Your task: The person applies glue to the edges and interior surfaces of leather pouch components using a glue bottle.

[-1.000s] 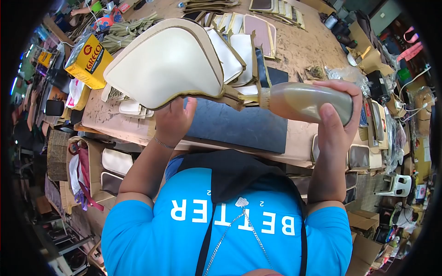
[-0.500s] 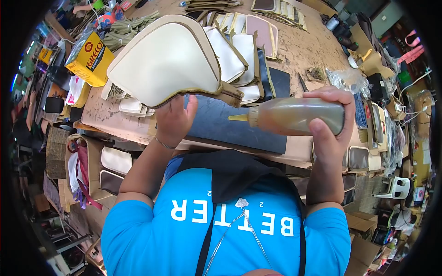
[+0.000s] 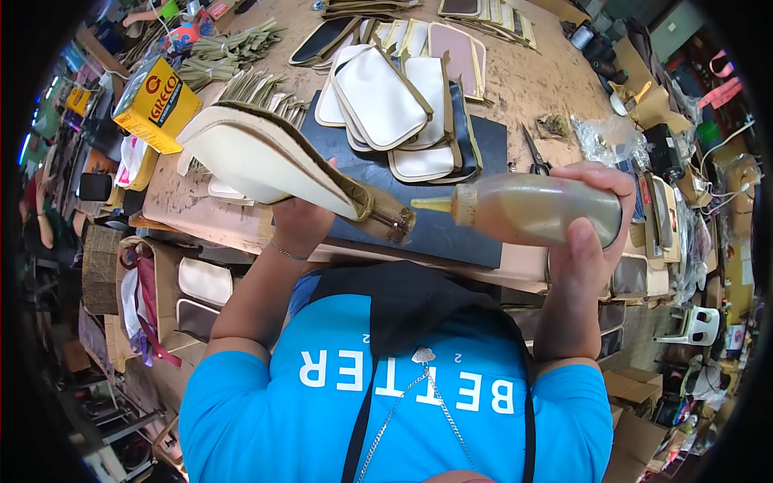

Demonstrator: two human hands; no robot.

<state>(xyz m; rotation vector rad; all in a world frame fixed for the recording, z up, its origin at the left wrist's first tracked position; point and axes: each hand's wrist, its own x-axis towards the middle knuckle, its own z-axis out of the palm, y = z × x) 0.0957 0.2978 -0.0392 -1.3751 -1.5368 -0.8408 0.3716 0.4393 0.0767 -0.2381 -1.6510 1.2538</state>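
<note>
My left hand (image 3: pixel 302 225) grips a cream zippered pouch (image 3: pixel 250 157) from below. The pouch is tilted edge-on, so its layered rim and olive-brown binding show; a short brown zipper end (image 3: pixel 390 219) sticks out to the right. Closed around a squeeze bottle (image 3: pixel 543 211) is my right hand (image 3: pixel 600 213). The bottle lies sideways, partly filled with amber-brown liquid, and its yellow nozzle (image 3: pixel 432 204) points left, close to the zipper end. Beneath both hands is a dark flat board (image 3: pixel 435 237) on the table.
White panels with olive edging (image 3: pixel 382 97) are piled on the board's back part. Scissors (image 3: pixel 535 153) lie to the right, near crumpled plastic (image 3: pixel 608 141). A yellow box (image 3: pixel 157 103) stands at the left, beside bundled olive strips (image 3: pixel 233 52). Thread spools (image 3: pixel 600 56) are at back right.
My left hand has turned the pouch from face-on to edge-on, uncovering the white panels behind it. The bottle has shifted slightly right, still in my right hand.
</note>
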